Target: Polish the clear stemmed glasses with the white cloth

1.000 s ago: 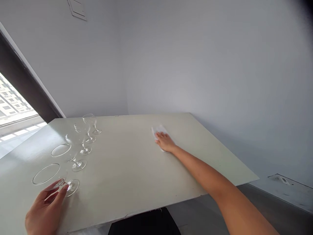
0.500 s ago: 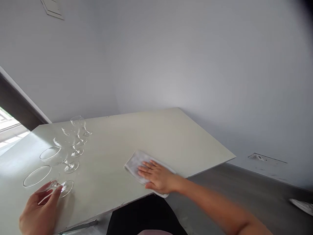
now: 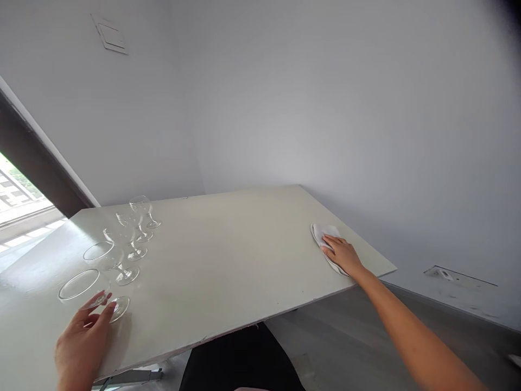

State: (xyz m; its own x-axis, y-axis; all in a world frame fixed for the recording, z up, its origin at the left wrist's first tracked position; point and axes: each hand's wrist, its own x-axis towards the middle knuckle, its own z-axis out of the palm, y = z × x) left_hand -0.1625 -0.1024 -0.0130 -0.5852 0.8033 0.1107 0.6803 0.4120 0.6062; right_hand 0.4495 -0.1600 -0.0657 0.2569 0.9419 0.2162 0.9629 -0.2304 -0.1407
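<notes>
Pressing the cloth (image 3: 328,239) onto the table (image 3: 211,255) with your right hand (image 3: 342,255): palm down, fingers open and slightly spread, no closed grip. Cloth lies folded under the hand, near the table's right corner, just inside the edge.

Your left hand (image 3: 83,342) is at the near left of the table, fingers curled in a narrow hold around the stem of the nearest glass (image 3: 79,285), close above its foot. That glass looks upright, foot on the tabletop.

Four other glasses (image 3: 106,258) stand behind it in a close line running toward the far wall (image 3: 285,108), bowls overlapping in this view. Well apart from the cloth, across bare tabletop.

Window (image 3: 20,195) at left throws daylight over the table's left end. Switch plate (image 3: 109,33) high on the wall. Grey floor (image 3: 325,336) below the right edge.
</notes>
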